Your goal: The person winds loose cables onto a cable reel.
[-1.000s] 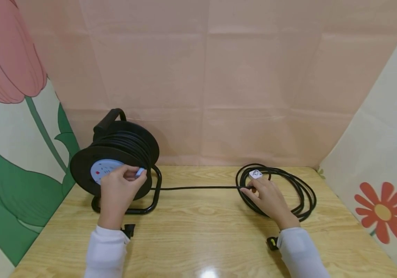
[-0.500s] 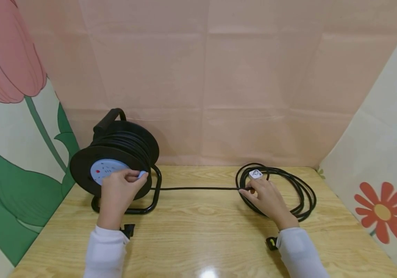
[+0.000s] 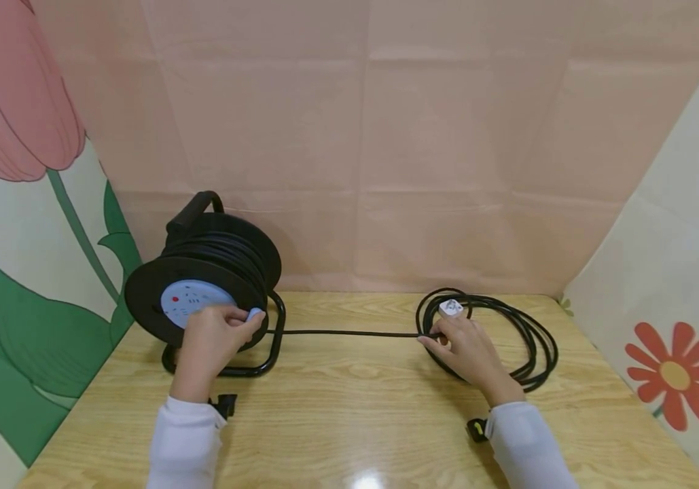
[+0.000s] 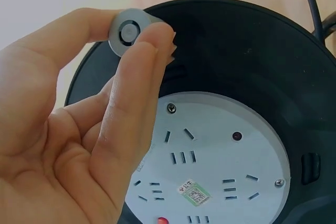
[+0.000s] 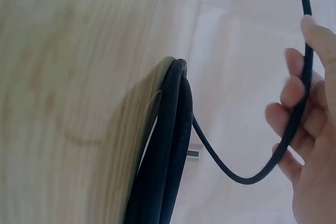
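Left hand (image 3: 211,339) pinches pale knob (image 4: 128,32). Right hand (image 3: 468,346) pinches cable (image 3: 349,332), which runs straight left to the reel (image 3: 141,292)

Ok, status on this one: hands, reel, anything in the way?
Left hand pinching the blue knob at the reel. Right hand holding the black cable. Cable strung nearly straight from reel to right hand. Nothing seen blocking that run.

Left hand (image 3: 214,343) pinches; right hand (image 3: 467,348) grips (both arms (image 3: 187,438) outstretched).
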{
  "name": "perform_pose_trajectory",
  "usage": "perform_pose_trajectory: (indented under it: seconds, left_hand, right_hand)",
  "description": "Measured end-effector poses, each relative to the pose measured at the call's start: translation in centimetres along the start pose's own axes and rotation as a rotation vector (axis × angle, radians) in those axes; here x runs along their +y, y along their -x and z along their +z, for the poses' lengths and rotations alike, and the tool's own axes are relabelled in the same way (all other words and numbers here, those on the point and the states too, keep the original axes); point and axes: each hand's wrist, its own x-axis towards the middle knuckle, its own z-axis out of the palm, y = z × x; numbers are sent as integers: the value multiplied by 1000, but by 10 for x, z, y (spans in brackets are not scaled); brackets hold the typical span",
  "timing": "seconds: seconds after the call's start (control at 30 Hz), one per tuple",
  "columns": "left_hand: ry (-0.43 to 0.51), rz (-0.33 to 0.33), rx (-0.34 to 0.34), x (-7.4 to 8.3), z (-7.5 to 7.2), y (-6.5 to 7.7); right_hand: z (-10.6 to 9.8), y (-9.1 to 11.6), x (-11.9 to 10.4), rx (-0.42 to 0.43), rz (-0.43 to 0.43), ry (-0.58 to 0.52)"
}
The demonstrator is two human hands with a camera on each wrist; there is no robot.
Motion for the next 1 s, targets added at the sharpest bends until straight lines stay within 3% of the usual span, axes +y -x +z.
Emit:
perform_pose_trajectory:
  seconds: [0.37,0.67,1.0]
  left_hand:
    - [-14,15,-123,-11,2,-3]
    - [-42,-77,-264,-27,4,-7]
    - [-30,-126,-330,-35,5,-12]
  right_hand:
    - [1,-2,-10,-15,-22,11]
    - [6,-7,-13,-27,-61,15]
    - [7,-11,-17,-17,-64,11]
